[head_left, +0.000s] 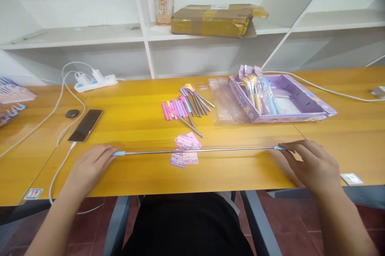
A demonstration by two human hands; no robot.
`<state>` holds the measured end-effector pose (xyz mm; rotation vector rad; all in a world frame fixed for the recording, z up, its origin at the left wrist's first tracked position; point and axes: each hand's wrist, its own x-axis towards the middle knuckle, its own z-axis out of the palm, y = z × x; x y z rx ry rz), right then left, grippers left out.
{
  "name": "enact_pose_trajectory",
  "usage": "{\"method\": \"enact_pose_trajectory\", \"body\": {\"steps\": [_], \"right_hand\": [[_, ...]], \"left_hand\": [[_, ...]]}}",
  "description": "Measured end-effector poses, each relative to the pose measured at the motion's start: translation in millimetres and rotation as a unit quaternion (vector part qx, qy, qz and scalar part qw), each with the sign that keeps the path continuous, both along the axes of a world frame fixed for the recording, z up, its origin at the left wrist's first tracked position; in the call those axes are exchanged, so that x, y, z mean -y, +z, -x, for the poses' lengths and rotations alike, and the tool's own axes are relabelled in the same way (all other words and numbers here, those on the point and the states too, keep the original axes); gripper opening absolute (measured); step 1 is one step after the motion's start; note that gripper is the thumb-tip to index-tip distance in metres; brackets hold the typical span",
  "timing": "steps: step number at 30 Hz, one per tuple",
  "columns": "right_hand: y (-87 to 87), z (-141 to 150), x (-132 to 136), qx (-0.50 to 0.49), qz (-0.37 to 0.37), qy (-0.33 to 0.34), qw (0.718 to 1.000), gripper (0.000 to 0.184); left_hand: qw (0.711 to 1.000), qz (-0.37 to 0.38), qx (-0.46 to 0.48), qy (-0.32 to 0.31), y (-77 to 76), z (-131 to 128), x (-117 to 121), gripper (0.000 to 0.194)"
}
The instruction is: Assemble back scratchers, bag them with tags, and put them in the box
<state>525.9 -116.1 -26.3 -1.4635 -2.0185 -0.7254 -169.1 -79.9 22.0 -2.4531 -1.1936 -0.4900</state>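
Head view: the left hand (92, 166) closes round one blue end of a thin stick (150, 152), which is already drawn out long; beyond its middle, coloured handles (177, 107) and short rods (190, 126) with hand-shaped tips lie loose; wrapped sticks (261, 95) rest in a purple box (288, 118), so by the look of it some are bagged and the rest are not; how many are finished cannot be told; the right hand (314, 163), well apart from the left, pinches the other blue end.

Beyond the left hand lies a phone (86, 125); the stick spans straight from hand to hand, passing over small cards (190, 157) on the counter (144, 175) between them; the box stands beyond the right hand, slightly to its left.
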Motion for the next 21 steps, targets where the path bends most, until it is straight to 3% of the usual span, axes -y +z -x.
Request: {"method": "enact_pose_trajectory", "body": {"steps": [11, 14, 16, 21], "right_hand": [[-4.8, -5.4, 3.6, 0.008, 0.011, -0.033, 0.999, 0.012], [2.4, 9.2, -4.5, -0.010, 0.002, -0.046, 0.999, 0.006], [13.1, 45.5, -10.4, -0.034, -0.014, -0.015, 0.999, 0.003], [40.8, 194.5, -9.5, -0.031, 0.049, 0.159, 0.986, 0.015]], "left_hand": [[1.000, -0.016, -0.016, -0.001, 8.9, -10.0, 10.5, 0.010], [1.000, -0.009, -0.017, -0.009, 8.4, -28.7, 15.3, 0.011], [1.000, 0.001, -0.012, -0.025, 6.2, -58.0, 19.8, 0.015], [0.998, -0.016, -0.001, -0.068, -5.3, -155.4, 31.6, 0.017]]}}
